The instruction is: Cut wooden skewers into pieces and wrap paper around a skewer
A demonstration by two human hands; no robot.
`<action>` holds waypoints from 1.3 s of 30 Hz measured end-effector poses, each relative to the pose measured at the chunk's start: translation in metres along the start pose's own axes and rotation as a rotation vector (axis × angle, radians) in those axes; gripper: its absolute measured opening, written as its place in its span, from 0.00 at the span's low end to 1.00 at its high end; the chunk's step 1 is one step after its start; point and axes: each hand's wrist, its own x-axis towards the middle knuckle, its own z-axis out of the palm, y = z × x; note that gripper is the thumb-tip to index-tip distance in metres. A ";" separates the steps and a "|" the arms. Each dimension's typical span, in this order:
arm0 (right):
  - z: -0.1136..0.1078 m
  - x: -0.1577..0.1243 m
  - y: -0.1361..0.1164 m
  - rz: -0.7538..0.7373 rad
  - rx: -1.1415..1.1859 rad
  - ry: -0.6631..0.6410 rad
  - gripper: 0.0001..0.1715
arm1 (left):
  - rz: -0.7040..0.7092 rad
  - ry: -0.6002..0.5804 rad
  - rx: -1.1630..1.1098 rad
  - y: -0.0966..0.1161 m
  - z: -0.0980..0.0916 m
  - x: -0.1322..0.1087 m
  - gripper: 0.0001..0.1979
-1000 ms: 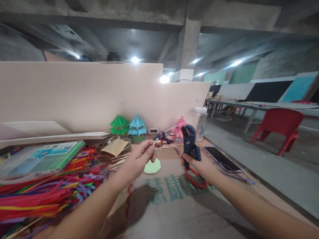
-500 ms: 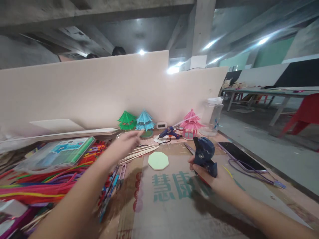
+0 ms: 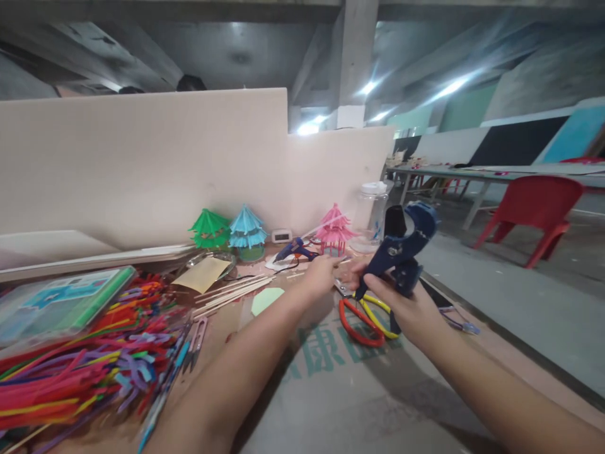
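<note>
Landmark: pink pagoda model (image 3: 335,230), standing upright towards the back of the counter (image 3: 220,343).

Right grip (image 3: 394,306) is grasping a dark blue tool (image 3: 397,250), holding it raised to the pagoda's right and nearer the wearer. Left grip (image 3: 322,275) is hovering just in front of the pagoda; fingers blurring, cannot tell whether they are holding anything. Scissors (image 3: 346,321) with red and yellow handles are lying in front of the pagoda, below both grips.

Surface: a sheet printed with green characters (image 3: 331,410) is covering the counter in front of the pagoda. Left of it, a blue glue gun (image 3: 293,249) and a small white clock (image 3: 282,236) are sitting close by; light blue and green pagodas (image 3: 248,227) are standing farther left. Front-left, a pale green octagon (image 3: 265,301) is lying partly hidden by the left arm, wooden sticks (image 3: 236,293) beside it. Far left, bright fuzzy stems (image 3: 66,391) are heaping up. A clear jar (image 3: 372,214) is standing just right of the pagoda.

Room: a pale board (image 3: 142,170) is rising behind the pagoda, a concrete pillar (image 3: 358,57) beyond. Well to its right, a red chair (image 3: 529,208) is standing on grey floor (image 3: 449,252); ceiling lights are glaring overhead.
</note>
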 end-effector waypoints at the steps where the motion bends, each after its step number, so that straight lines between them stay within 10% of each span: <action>1: -0.002 0.002 0.001 0.010 0.011 0.001 0.22 | 0.004 -0.006 0.045 0.001 0.003 0.006 0.15; 6: -0.014 0.009 0.006 0.082 0.045 0.054 0.25 | -0.045 -0.023 0.319 -0.013 -0.019 0.000 0.12; 12: -0.017 0.011 0.011 0.149 0.117 0.079 0.27 | -0.296 0.078 0.562 -0.046 -0.096 -0.068 0.12; 16: -0.010 0.009 0.016 0.185 0.127 0.081 0.28 | -0.363 0.058 0.659 -0.057 -0.116 -0.098 0.13; 27: -0.007 0.009 0.015 0.171 0.067 0.061 0.28 | -0.201 -0.049 0.752 -0.033 -0.007 0.018 0.16; 39: -0.016 0.010 0.009 0.102 0.050 0.017 0.21 | -0.248 -0.030 0.801 -0.036 0.007 0.049 0.17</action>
